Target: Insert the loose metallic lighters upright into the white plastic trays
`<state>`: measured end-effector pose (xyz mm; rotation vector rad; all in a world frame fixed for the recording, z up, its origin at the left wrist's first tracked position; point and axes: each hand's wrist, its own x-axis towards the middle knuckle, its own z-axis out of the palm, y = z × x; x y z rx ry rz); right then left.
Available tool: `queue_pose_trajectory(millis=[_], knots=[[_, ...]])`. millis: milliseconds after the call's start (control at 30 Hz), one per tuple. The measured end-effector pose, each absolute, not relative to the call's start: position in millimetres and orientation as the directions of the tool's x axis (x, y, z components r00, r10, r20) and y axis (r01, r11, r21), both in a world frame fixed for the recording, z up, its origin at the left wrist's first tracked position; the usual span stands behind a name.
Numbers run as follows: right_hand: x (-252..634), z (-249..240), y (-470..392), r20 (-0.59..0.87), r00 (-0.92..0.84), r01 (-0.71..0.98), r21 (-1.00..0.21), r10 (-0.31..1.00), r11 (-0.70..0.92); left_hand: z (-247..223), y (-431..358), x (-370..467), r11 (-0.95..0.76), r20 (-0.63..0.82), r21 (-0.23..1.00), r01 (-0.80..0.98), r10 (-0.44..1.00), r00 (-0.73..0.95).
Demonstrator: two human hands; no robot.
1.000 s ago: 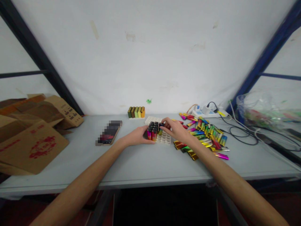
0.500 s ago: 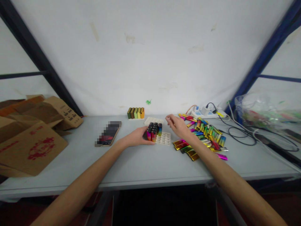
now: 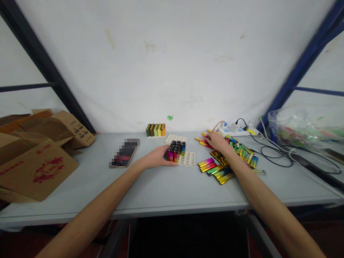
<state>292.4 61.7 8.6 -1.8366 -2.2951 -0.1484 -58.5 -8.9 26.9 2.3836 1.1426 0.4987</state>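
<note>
The fingers of the left hand (image 3: pixel 158 156) are curled against a block of upright lighters (image 3: pixel 176 150) seated in a white tray (image 3: pixel 188 158). The right hand (image 3: pixel 218 142) is laid on a heap of loose lighters (image 3: pixel 231 157), well right of the tray; whether its fingers are pinching one cannot be told. A phone (image 3: pixel 124 153) is seen left of the left hand on the tabletop (image 3: pixel 166 190).

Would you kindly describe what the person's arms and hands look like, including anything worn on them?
Both forearms are bare from the frame edge to the wrists: no sleeves, gloves, watch or bands show. The left hand and right hand are bare too; rings are too small to tell.
</note>
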Motion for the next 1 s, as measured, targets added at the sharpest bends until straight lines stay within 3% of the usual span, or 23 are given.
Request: queue_pose_trajectory(millis=[167,333,433,533,600,800,1000], knots=[[280.5,16.7,51.3,0.257,-0.140,0.980,-0.098,0.956,0.170,27.9,-9.5,-58.2,-0.547,0.126,0.532,0.646,0.806,0.579],[277.7,19.3,48.8,0.320,-0.186,0.951,-0.178,0.929,0.252,28.0,-8.9,-58.6,-0.560,0.126,0.534,0.633,0.793,0.595],[273.2,21.3,47.3,0.397,-0.137,0.835,-0.446,0.908,0.321,26.9,-7.9,-59.2,-0.562,0.120,0.526,0.639,0.792,0.598],[262.2,24.0,41.0,0.365,-0.045,0.480,-0.809,0.930,0.340,25.8,-7.4,-59.1,-0.562,0.120,0.526,0.638,0.792,0.599],[252.7,27.4,34.6,0.327,-0.037,0.245,-0.913,0.944,0.326,25.2,-7.5,-59.0,-0.558,0.123,0.532,0.637,0.795,0.594],[230.9,42.2,15.0,0.196,-0.078,-0.215,-0.961,0.977,0.176,23.9,-7.5,-59.4,-0.565,0.137,0.542,0.622,0.790,0.598],[219.5,44.5,2.0,0.230,-0.196,-0.261,-0.949,0.953,0.175,24.1,-7.2,-59.2,-0.581,0.149,0.539,0.610,0.778,0.610]])
